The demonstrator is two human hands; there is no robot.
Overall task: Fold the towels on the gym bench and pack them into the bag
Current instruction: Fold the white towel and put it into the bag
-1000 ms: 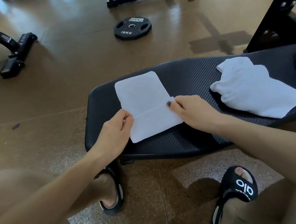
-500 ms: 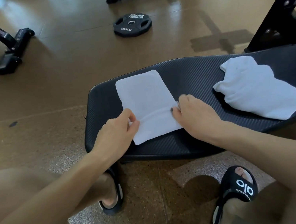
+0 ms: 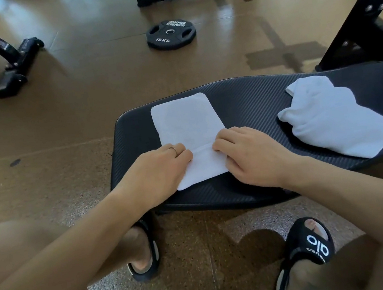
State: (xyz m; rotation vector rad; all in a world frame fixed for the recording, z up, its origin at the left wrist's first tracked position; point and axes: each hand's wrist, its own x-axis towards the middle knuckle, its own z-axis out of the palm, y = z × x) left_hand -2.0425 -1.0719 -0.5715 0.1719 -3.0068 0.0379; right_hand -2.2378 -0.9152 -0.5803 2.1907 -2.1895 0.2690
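A black machine foot (image 3: 16,71) stands in the upper left of the frame on the brown floor (image 3: 79,99). The left hand (image 3: 157,172) lies at centre, knuckles up, fingers curled onto the left edge of the flat white rectangular folded towel (image 3: 187,125). This towel lies on the left end of the black ribbed padded table (image 3: 248,101). The right hand (image 3: 246,154) lies just beside, fingers curled onto the towel's right edge; whether either hand pinches the cloth cannot be told. A black round 15KG weight plate (image 3: 171,34) lies on the floor above centre. The loose crumpled white towel (image 3: 335,118) lies on the table at right, well apart from the hands.
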